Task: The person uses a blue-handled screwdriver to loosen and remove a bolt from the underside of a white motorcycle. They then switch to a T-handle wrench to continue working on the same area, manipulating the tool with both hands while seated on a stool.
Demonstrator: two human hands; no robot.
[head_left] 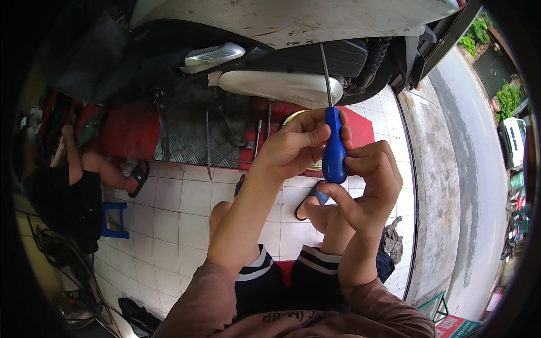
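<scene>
A screwdriver (336, 147) with a blue handle and a long thin metal shaft points away from me. My left hand (296, 145) pinches the upper part of the handle between thumb and fingers. Around the handle's butt end are the thumb and curled fingers of my right hand (373, 183). The shaft's tip reaches the lower edge of a scooter's pale, dirt-marked side panel (270, 22); whether it meets a screw there is hidden. Below that panel sit a silver-white elongated cover (276, 87) and black plastic parts (332, 59).
Metal rods (208, 141) and T-handled tools lie on a red lift platform (127, 135) with a tread-plate section (197, 141). At left, another person (65, 197) sits near a blue stool (115, 219). White floor tiles (186, 197) surround me; a road (473, 141) runs at right.
</scene>
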